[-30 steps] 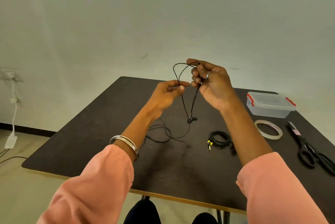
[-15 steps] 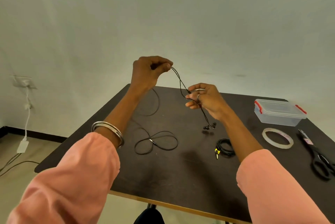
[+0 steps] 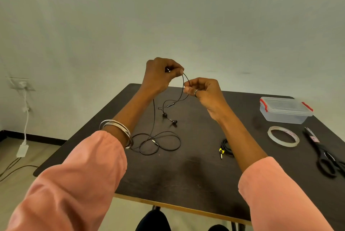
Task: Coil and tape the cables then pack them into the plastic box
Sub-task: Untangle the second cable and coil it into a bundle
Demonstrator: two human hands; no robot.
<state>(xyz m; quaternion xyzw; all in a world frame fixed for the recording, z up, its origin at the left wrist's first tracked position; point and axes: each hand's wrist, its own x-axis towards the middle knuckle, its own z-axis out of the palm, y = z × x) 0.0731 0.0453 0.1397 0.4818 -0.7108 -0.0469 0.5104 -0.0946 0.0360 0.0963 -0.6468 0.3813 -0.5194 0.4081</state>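
Head view showed the coiling step under way on the earphone cable (image 3: 154,118), with nothing taped or packed yet. Left hand (image 3: 160,75) was raised above the table (image 3: 186,174), thumb and curled fingers pinching the cable near its top; right hand (image 3: 203,90) sat just beside it, slightly lower, fingertips pinching the same cable, a short arc of wire bridging the two grips. Below the hands a small loop hung down with the two earbuds (image 3: 169,117) dangling near or on the tabletop; can't tell if they touched. From the left hand one strand dropped to loose slack looped on the table by the left wrist, plug end (image 3: 154,141) lying inside those loops. Judgement: only the first turn or so was formed, most of the length was uncoiled. Next move likely calls for the left hand to feed slack up while the right gathers each new loop into its pinch, keeping loops even so the thin wire doesn't twist or tangle. Second cable (image 3: 226,146), black with a yellow-marked plug, lay already bundled near the right forearm; no tape visible on it. Tape roll (image 3: 283,136), scissors (image 3: 324,154) and plastic box (image 3: 285,109), lid closed, sat well apart on the right side of the table, so the box would need opening before packing.
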